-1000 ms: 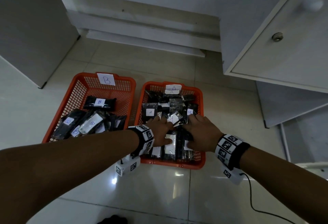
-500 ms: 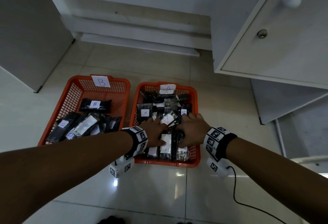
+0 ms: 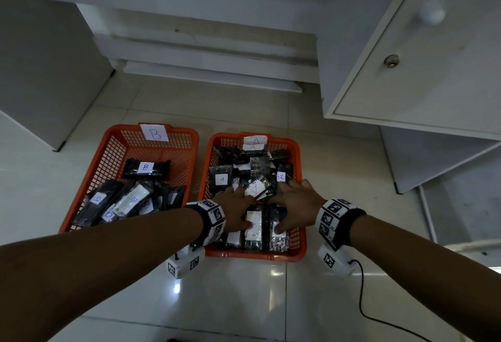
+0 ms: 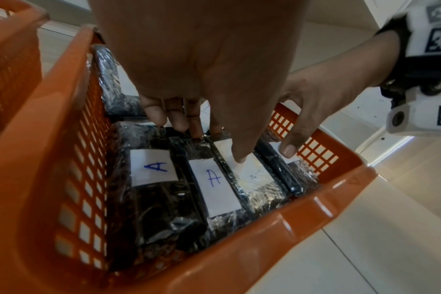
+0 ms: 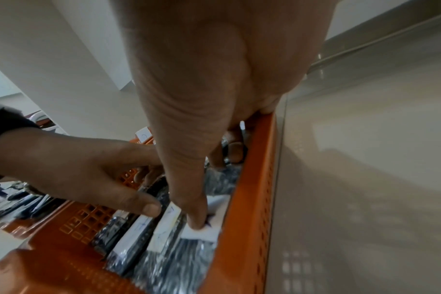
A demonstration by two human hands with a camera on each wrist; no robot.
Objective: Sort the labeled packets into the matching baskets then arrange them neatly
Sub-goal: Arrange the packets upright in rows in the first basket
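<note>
1. Though the head view has swung a little, the hands have barely shifted in the last second; left hand (image 3: 235,213) and right hand (image 3: 295,203) stay flat on the packets in the A basket (image 3: 254,255), fingers straight, gripping nothing.
2. Each thumb presses a label in the near row (image 3: 253,227), which lies side by side against the front wall; the fingers reach over the loose pile (image 3: 254,176) behind.
3. Sorting looks finished, since no packet lies on the floor; judging by this, tidying of A is under way, one row squared and the rest jumbled.
4. B basket (image 3: 113,157), just beside on the left, holds packets heaped at angles, not yet arranged.
5. A cabinet (image 3: 420,57) stands to the right, well apart; a cable (image 3: 360,301) trails from the right wrist; nothing blocks the baskets, though the loose pile crowds the next row's space.
</note>
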